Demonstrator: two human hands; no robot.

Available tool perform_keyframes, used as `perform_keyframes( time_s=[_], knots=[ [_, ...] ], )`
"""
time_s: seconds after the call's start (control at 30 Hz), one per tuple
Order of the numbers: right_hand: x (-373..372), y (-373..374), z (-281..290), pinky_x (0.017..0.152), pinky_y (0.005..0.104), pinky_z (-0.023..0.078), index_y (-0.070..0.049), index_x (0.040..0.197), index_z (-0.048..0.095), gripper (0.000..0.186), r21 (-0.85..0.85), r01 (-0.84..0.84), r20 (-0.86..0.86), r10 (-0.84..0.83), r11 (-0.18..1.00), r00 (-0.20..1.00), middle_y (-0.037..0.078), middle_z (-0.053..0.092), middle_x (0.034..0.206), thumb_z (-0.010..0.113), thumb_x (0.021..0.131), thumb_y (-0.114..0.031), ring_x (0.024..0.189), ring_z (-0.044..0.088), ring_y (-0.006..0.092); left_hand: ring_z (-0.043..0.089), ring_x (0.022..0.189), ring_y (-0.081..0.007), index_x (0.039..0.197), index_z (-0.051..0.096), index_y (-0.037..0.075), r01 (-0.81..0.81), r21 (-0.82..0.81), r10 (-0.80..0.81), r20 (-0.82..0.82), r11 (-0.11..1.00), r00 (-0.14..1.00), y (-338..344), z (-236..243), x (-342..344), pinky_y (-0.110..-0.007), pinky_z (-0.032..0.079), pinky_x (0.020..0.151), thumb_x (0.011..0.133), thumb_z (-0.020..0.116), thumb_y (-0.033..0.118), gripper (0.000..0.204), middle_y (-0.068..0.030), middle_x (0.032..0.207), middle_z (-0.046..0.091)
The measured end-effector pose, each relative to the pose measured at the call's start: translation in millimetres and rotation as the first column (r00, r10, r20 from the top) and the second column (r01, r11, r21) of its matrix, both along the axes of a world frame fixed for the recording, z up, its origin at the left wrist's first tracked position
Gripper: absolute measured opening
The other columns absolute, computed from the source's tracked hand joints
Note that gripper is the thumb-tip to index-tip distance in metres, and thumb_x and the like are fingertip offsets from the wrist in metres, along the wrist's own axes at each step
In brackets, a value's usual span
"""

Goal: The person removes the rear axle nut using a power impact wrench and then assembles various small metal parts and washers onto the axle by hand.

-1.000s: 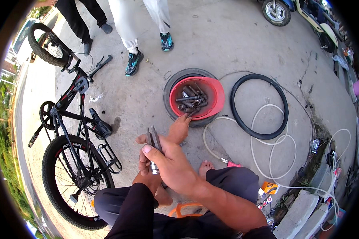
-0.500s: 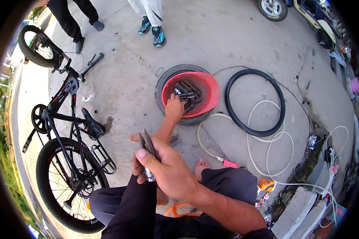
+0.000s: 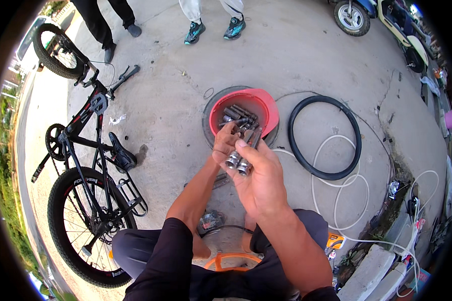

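My right hand point(image 3: 263, 178) is closed around several metal bit sockets point(image 3: 243, 166), its thumb pressed along their shafts. The shiny round socket ends point toward me; the narrow shafts point away. Close against it, my left hand point(image 3: 225, 143) is at the near rim of an upturned red hard hat point(image 3: 270, 108), fingers curled. What those fingers grip, if anything, is hidden. Inside the hat lies a heap of dark and silver sockets point(image 3: 233, 114). The hat rests on a grey tire point(image 3: 209, 125) lying flat on the ground.
A black bicycle point(image 3: 78, 138) is at the left, a black shoe point(image 3: 123, 155) beside it. Right of the hat lie a black tire ring point(image 3: 295, 155) and a coiled white hose point(image 3: 314, 188). Two people's legs point(image 3: 191, 10) stand beyond. Concrete blocks point(image 3: 369, 266) lie lower right.
My right hand has moved forward and right with the sockets, up to the hat's near rim. My left hand has drawn back from the heap toward it. One person's feet have moved apart.
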State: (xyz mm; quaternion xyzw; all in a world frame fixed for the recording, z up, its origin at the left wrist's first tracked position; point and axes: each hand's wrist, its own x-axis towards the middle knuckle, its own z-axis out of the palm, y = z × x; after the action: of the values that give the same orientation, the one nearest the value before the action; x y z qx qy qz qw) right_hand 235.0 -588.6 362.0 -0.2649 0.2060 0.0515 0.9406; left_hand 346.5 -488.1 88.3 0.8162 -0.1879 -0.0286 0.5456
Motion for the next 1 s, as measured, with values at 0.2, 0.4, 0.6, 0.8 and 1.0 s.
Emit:
perform_keyframes(
  time_s=[0.2, 0.4, 0.6, 0.8, 1.0],
  knots=[
    [40, -29, -24, 0.106, 0.0421, 0.047, 0.006, 0.109, 0.052, 0.021, 0.060, 0.118, -0.051, -0.115, 0.991, 0.992, 0.018, 0.060, 0.112, 0.059, 0.096, -0.009, 0.115, 0.059, 0.0290, 0.068, 0.087, -0.0246, 0.110, 0.053, 0.001, -0.183, 0.017, 0.183, -0.145, 0.983, 0.972, 18, 36, -17, -0.036, 0.054, 0.080, 0.093, 0.061, 0.010, 0.021, -0.0152, 0.093, 0.067],
    [48, -15, -34, 0.108, 0.0423, 0.041, 0.004, 0.126, 0.049, 0.041, -0.050, -0.031, -0.066, 0.028, 0.998, 0.997, 0.021, 0.051, 0.129, 0.064, 0.094, -0.017, 0.121, 0.053, 0.0320, 0.066, 0.091, -0.0162, 0.106, 0.048, 0.000, -0.411, -0.281, 0.356, -0.226, 0.867, 0.907, 59, 50, -62, -0.033, 0.057, 0.081, 0.096, 0.051, -0.003, 0.011, -0.0106, 0.100, 0.065],
    [26, 25, -15, 0.110, 0.0453, 0.038, 0.005, 0.140, 0.042, 0.059, -0.287, -0.334, 0.018, 0.354, 0.898, 0.935, 0.021, 0.044, 0.144, 0.065, 0.094, -0.025, 0.134, 0.044, 0.0336, 0.068, 0.093, -0.0228, 0.115, 0.047, -0.001, -0.621, -0.560, 0.373, -0.500, 0.549, 0.781, 102, 93, -143, -0.038, 0.060, 0.082, 0.098, 0.050, -0.001, 0.017, -0.0150, 0.104, 0.067],
    [-13, 43, -32, 0.088, 0.0380, 0.052, 0.007, 0.126, 0.058, 0.049, -0.999, -0.044, -0.024, 0.789, 0.005, 0.614, 0.020, 0.070, 0.106, 0.064, 0.094, -0.029, 0.100, 0.068, 0.0289, 0.067, 0.099, -0.0271, 0.118, 0.052, 0.002, -0.733, -0.640, 0.329, -0.658, 0.229, 0.677, 120, 166, -200, -0.042, 0.059, 0.087, 0.100, 0.053, 0.008, 0.019, -0.0143, 0.106, 0.065],
    [-59, 98, -36, 0.057, 0.0305, 0.049, 0.005, 0.107, 0.061, 0.036, -0.916, -0.358, -0.256, 0.950, -0.180, 0.178, 0.006, 0.064, 0.078, 0.062, 0.097, -0.029, 0.064, 0.062, 0.0142, 0.064, 0.093, -0.0211, 0.103, 0.059, 0.004, -0.731, -0.682, 0.285, -0.700, 0.004, 0.655, 163, 198, -273, -0.033, 0.058, 0.086, 0.102, 0.055, 0.012, 0.010, -0.0082, 0.100, 0.064]
  ],
)
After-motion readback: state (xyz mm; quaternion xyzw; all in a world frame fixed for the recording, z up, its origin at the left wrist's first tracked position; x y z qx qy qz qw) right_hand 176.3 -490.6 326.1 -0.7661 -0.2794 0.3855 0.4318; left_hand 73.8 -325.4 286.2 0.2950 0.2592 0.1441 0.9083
